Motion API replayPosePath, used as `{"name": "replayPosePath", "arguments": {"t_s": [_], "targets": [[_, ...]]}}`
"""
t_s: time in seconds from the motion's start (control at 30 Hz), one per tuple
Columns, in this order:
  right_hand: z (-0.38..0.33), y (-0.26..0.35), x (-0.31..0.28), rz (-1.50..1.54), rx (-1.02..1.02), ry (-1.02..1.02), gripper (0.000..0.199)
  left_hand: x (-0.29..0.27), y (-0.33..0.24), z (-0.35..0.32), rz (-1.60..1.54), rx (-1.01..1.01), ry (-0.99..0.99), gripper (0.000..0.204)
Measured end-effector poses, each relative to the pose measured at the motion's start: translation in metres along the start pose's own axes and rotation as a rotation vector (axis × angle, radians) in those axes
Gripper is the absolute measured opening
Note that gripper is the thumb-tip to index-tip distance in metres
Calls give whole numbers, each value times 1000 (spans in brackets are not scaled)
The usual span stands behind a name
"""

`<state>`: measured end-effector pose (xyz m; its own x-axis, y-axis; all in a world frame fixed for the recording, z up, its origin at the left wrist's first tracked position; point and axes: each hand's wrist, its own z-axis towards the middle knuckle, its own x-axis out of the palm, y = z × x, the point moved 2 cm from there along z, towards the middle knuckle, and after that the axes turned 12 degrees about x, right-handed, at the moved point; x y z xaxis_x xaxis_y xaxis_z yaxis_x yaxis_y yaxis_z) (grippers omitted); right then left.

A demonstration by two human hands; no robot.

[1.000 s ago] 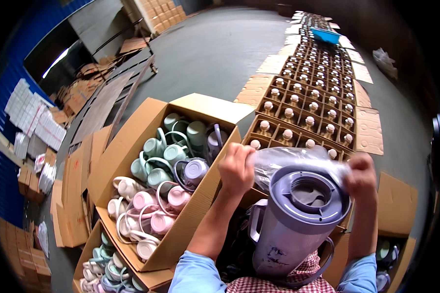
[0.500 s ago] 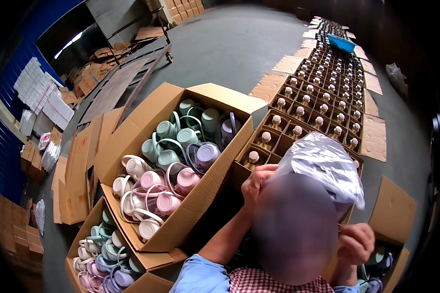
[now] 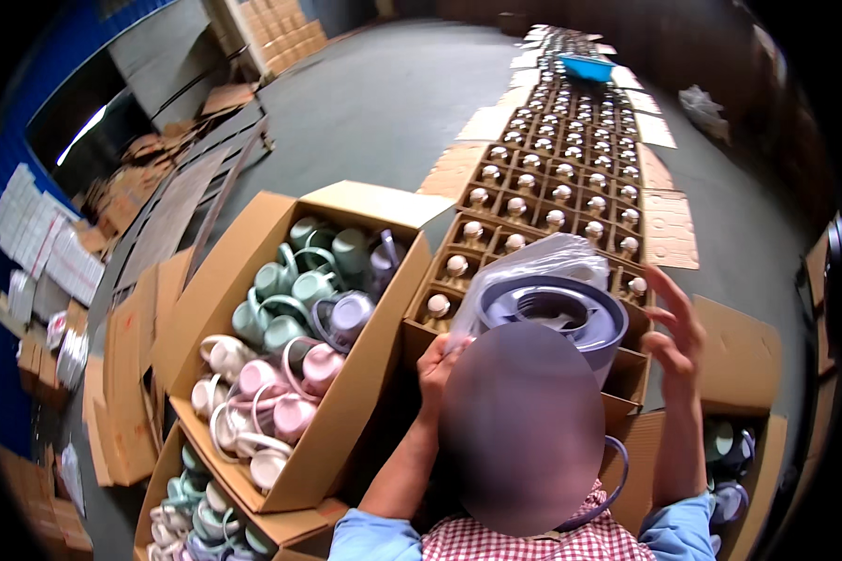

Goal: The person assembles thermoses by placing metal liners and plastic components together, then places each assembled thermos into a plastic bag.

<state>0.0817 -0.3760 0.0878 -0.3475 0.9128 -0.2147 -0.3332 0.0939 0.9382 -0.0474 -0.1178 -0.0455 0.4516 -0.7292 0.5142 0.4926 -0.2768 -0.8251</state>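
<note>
A lavender round plastic vessel [image 3: 608, 329] stands upright in front of me, its wide rim showing an inner ring and a central opening. Behind and left of that rim bunches a clear plastic bag [image 3: 505, 266]. My left hand [image 3: 435, 367] is closed on the bag's near-left edge. To the right of the vessel, my right hand [image 3: 675, 327] is raised with fingers apart, holding nothing. A lavender loop handle [image 3: 619, 467] hangs near my checked apron. A blurred oval hides the vessel's lower front and part of my left fingertips.
An open carton [image 3: 384, 374] at left holds pastel cups with loop handles; a second carton [image 3: 290, 524] sits below it. Divided cartons [image 3: 440, 348] of pale-capped, bottle-like pieces run far back, with a blue tub [image 3: 585, 67] on them. Another open carton [image 3: 767, 467] stands right.
The plastic bag has gone from covering the vessel's top to lying bunched behind it, baring the rim. My right hand has risen and opened. The whole view has shifted.
</note>
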Motion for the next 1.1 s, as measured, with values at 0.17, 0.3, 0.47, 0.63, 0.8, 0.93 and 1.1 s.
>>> {"name": "replayPosePath", "arguments": {"t_s": [0.17,0.3,0.47,0.63,0.8,0.93,1.1], "targets": [[39,-17,34,427,241,356,65,7,4,1,-21,110,15,25],[60,-20,27,374,284,255,32,14,3,0,-31,93,27,26],[30,1,39,441,-121,48,6,-4,3,1,-171,131,75,20],[-46,21,47,-186,-914,637,14,3,3,-3,143,317,129,21],[-88,-33,41,-508,-35,1028,20,-27,36,-3,-27,-34,-57,27],[-83,-19,19,-168,105,810,35,-71,64,-10,-408,-419,-261,33],[-144,-22,-23,-884,30,974,27,5,78,1,-296,-359,-157,40]]}}
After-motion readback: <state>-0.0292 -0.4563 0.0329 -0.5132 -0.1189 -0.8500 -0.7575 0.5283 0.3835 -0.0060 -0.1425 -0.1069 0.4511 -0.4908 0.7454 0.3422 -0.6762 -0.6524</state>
